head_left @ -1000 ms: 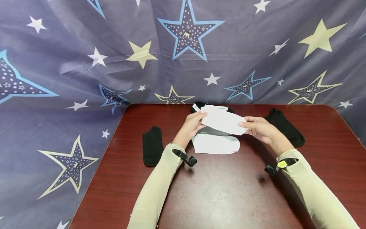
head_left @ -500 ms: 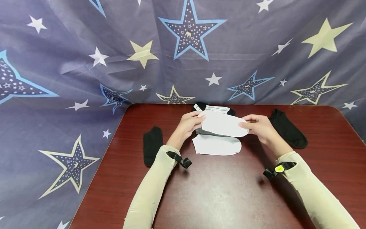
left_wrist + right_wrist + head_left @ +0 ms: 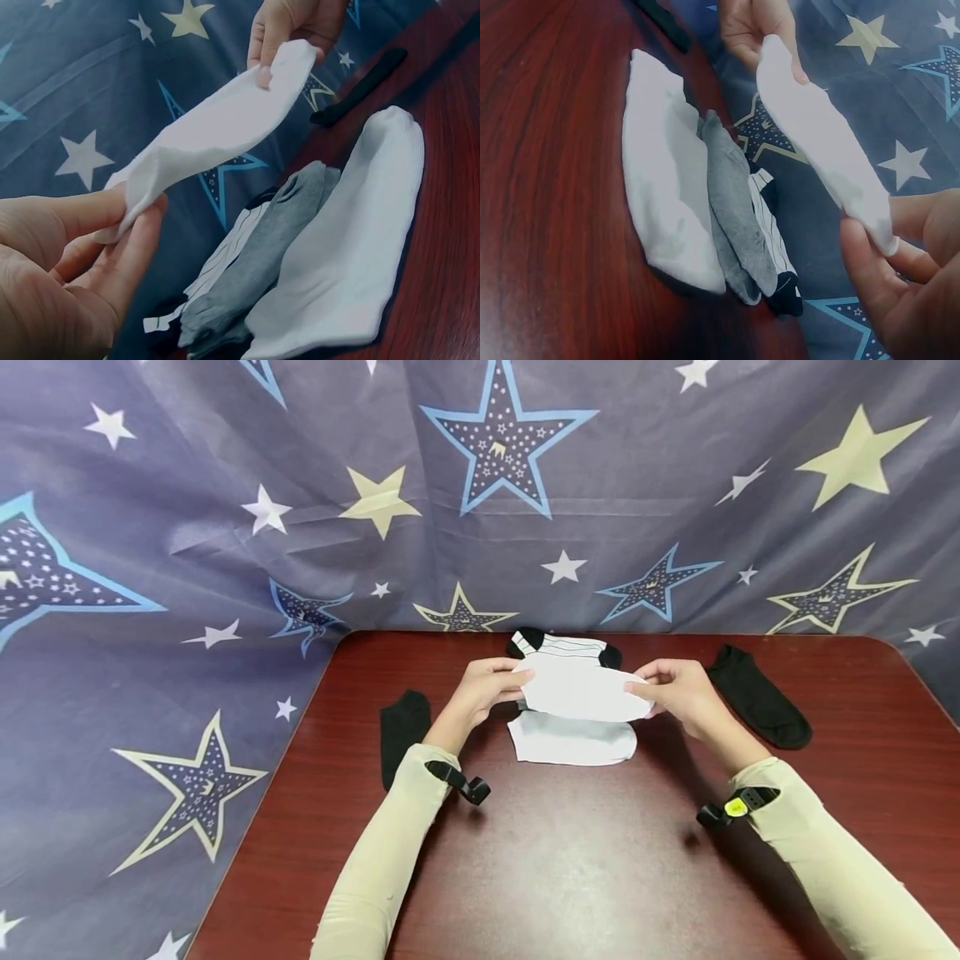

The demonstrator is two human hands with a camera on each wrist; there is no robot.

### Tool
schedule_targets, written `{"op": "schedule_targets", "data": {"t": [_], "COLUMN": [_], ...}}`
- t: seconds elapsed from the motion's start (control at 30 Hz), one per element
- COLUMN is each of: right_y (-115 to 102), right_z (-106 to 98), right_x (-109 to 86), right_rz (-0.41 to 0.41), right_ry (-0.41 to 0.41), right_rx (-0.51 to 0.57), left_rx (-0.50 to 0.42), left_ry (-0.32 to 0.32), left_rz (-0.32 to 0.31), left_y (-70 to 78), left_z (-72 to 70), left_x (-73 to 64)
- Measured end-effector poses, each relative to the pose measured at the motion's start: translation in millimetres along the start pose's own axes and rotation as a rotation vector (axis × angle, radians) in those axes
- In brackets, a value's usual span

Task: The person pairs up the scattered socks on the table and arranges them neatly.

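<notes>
Stretched between both hands is a white sock (image 3: 581, 687), raised above the table. My left hand (image 3: 483, 689) pinches its cuff end between thumb and fingers; my right hand (image 3: 678, 693) pinches the toe end. Below it a second white sock (image 3: 345, 247) lies flat on the table. Behind that one are grey socks (image 3: 739, 202), mostly hidden by the held sock in the head view. Farthest back lies a white striped sock (image 3: 573, 647) with black heel and toe.
One black sock (image 3: 403, 727) lies on the left of the table, partly behind the left forearm. Another black sock (image 3: 761, 697) lies at the right, beyond the right hand. The reddish-brown table (image 3: 570, 860) meets a star-patterned cloth (image 3: 300, 468) at its back edge.
Both hands still hold the white sock. It has come slightly lower and nearer, covering more of the grey socks and uncovering the striped one. The left hand has shifted a little to the left.
</notes>
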State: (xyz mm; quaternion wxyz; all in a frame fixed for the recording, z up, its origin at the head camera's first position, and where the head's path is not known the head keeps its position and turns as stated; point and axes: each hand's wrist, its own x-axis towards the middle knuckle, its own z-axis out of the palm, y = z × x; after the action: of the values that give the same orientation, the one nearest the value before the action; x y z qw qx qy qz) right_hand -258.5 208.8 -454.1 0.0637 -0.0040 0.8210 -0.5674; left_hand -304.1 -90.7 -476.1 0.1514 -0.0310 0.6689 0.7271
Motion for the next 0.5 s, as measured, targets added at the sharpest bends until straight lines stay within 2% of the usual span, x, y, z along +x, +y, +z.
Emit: {"op": "schedule_targets", "data": {"t": [0.3,0.5], "right_y": [-0.7,0.0], "right_z": [0.8,5.1], "right_x": [0.1,0.4], "right_rz": [0.016,0.045], "right_ry": [-0.086,-0.146], "right_rx": [-0.032,0.003], "left_rx": [0.121,0.204], "left_ry": [-0.071,-0.096], "left_rz": [-0.042,-0.097], "left_y": [8.1,8.9], "left_z": [-8.2,-13.4], "left_x": [-3.4,-3.6]}}
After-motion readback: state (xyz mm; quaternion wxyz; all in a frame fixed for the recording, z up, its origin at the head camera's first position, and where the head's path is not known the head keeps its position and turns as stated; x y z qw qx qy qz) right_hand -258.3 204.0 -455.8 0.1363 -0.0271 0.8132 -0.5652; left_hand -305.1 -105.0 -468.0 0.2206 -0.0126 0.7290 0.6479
